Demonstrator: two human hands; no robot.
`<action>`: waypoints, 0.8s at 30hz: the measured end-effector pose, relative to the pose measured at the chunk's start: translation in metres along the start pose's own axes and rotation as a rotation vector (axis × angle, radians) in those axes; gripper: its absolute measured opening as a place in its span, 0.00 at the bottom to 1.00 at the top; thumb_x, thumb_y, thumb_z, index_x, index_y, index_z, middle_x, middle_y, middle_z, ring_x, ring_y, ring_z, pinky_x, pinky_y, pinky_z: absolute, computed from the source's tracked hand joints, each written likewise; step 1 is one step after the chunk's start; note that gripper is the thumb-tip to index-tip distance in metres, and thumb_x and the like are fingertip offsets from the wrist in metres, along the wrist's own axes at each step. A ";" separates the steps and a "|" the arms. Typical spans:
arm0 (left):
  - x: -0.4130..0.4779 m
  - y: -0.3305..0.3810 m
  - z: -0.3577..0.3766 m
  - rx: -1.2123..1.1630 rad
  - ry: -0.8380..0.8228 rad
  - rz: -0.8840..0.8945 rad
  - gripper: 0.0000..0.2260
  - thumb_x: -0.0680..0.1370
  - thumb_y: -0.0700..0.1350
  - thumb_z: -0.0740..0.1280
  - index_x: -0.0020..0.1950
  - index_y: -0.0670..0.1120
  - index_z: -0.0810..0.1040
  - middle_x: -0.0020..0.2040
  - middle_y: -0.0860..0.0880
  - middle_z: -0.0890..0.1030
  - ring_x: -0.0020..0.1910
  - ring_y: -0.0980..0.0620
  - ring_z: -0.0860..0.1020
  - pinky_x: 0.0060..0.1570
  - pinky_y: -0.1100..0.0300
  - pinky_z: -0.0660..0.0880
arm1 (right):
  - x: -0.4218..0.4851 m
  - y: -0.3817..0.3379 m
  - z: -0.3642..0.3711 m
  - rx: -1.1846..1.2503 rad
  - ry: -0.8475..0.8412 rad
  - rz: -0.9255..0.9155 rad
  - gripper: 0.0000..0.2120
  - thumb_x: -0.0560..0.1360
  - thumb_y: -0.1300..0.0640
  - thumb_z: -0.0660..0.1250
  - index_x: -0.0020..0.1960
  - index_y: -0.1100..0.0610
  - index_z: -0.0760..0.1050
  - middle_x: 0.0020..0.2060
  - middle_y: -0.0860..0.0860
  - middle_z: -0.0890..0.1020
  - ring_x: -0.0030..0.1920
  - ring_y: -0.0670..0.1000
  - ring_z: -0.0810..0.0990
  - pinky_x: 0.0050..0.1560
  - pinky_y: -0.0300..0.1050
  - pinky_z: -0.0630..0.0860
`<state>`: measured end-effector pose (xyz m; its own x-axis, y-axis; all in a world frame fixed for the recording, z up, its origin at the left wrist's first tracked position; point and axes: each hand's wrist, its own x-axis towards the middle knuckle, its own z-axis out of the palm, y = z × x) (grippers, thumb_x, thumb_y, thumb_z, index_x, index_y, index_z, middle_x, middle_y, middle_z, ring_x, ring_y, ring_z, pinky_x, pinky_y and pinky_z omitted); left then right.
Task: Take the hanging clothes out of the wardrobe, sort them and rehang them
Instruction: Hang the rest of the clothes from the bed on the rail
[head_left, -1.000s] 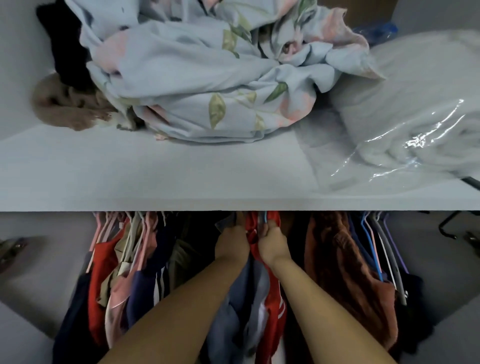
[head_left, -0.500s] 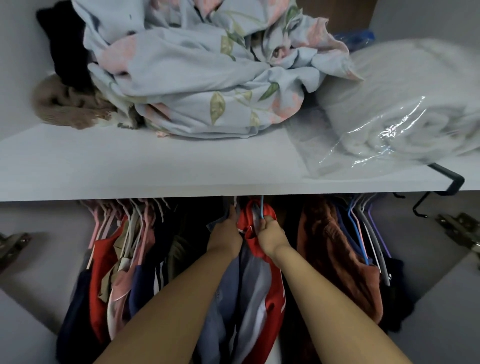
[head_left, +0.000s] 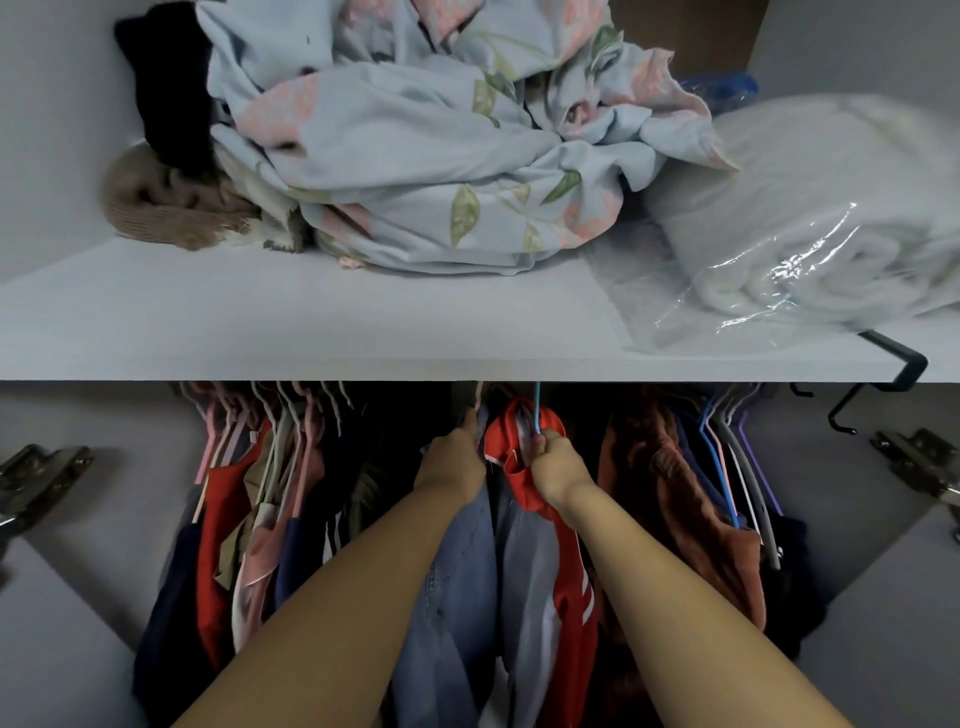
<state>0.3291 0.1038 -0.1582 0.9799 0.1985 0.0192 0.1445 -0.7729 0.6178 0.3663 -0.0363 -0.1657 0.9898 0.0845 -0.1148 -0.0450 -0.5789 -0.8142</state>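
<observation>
Hands that were pressed together a second ago now stand apart, with the collar of the red garment (head_left: 519, 486) showing between them. The left hand (head_left: 456, 465) has its fingers curled round the top of a denim shirt (head_left: 457, 571), at the neck of its hanger. The right hand (head_left: 558, 470) grips the red garment's bunched collar together with the stem of its blue hanger (head_left: 536, 410).

Both forearms reach up and forward from the bottom of the frame, wrists straight and knuckles toward the camera. The front edge of the white shelf (head_left: 311, 338) runs just above the knuckles. Every hanger hook passes up behind that edge, so the rail is hidden.

Left of the hands lies a dark gap, then a packed cluster of clothes (head_left: 249, 519) on pale hangers. On the right, a rust-brown garment (head_left: 665, 499) hangs just beside the right forearm.

On the shelf, floral bedding (head_left: 415, 156) sits well back from the edge, while a plastic-wrapped white blanket (head_left: 805, 223) reaches nearly to it.
</observation>
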 end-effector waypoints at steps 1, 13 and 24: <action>0.000 -0.001 -0.002 0.003 -0.003 0.005 0.34 0.77 0.35 0.57 0.79 0.53 0.47 0.56 0.38 0.79 0.54 0.40 0.78 0.58 0.49 0.75 | 0.000 0.000 -0.001 -0.010 0.001 -0.002 0.17 0.82 0.51 0.51 0.61 0.58 0.73 0.53 0.62 0.80 0.53 0.63 0.79 0.50 0.47 0.72; -0.020 -0.101 -0.074 -0.018 0.181 -0.136 0.27 0.81 0.42 0.58 0.78 0.52 0.54 0.67 0.40 0.74 0.62 0.42 0.74 0.63 0.55 0.70 | 0.003 0.001 0.000 -0.004 -0.017 -0.049 0.12 0.82 0.54 0.52 0.48 0.54 0.73 0.45 0.58 0.78 0.46 0.57 0.76 0.50 0.49 0.72; -0.030 -0.084 -0.062 0.003 0.201 -0.162 0.27 0.83 0.44 0.56 0.79 0.47 0.46 0.72 0.42 0.68 0.67 0.45 0.70 0.65 0.60 0.64 | -0.002 -0.003 0.003 -0.007 -0.015 -0.045 0.13 0.82 0.54 0.51 0.51 0.56 0.73 0.43 0.58 0.77 0.44 0.57 0.75 0.47 0.48 0.71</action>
<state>0.2794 0.2004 -0.1617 0.8968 0.4357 0.0763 0.2983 -0.7231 0.6230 0.3643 -0.0322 -0.1643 0.9887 0.1224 -0.0867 0.0004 -0.5797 -0.8148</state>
